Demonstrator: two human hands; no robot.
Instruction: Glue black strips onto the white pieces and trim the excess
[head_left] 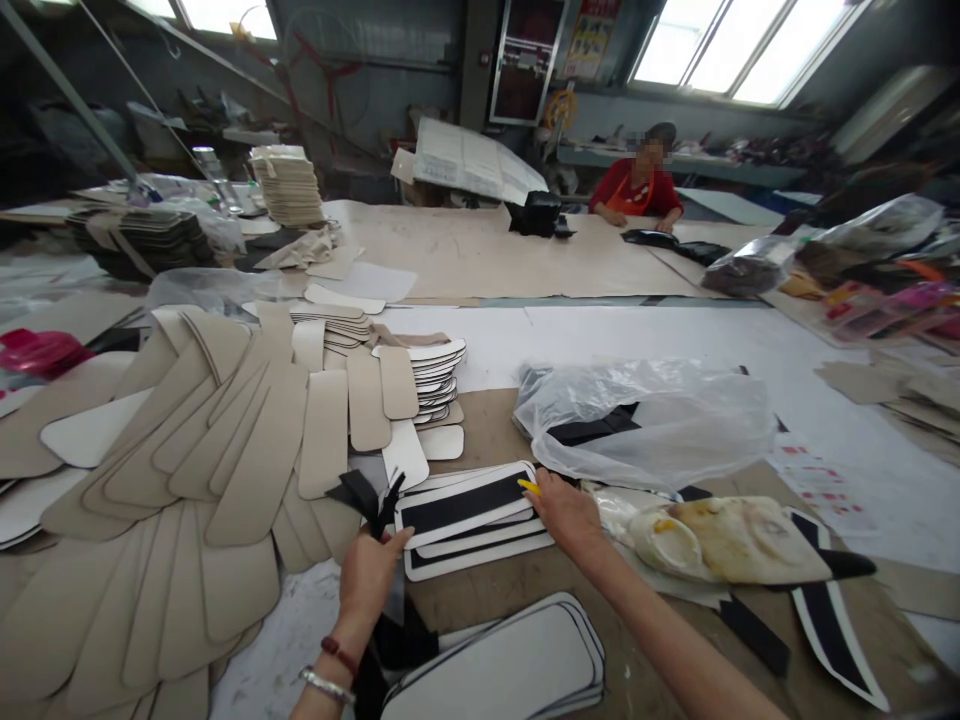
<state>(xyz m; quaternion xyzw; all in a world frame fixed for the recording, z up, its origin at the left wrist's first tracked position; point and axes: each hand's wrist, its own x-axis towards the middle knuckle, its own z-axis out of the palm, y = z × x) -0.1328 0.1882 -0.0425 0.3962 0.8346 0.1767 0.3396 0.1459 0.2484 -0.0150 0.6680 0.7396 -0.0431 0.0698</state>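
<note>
White panels with black strips on them (469, 508) lie stacked in front of me. At the stack's left end, my left hand (371, 570) is closed, thumb on the top panel's corner, with dark strips (361, 495) rising from its fingers. My right hand (566, 508) is closed around a small yellow tool (529, 487) at the panel's upper right corner. Below the stack sits a pile of plain white panels (510, 665). To the right are a glue-stained container (667, 545) and a curved white panel with a black strip (840, 630).
Fanned beige panels (172, 450) cover the left side. A clear plastic bag (652, 420) with black pieces lies beyond my right hand. Another person in red (637, 190) works at the far table (450, 240). More bagged items (750, 265) sit at the right.
</note>
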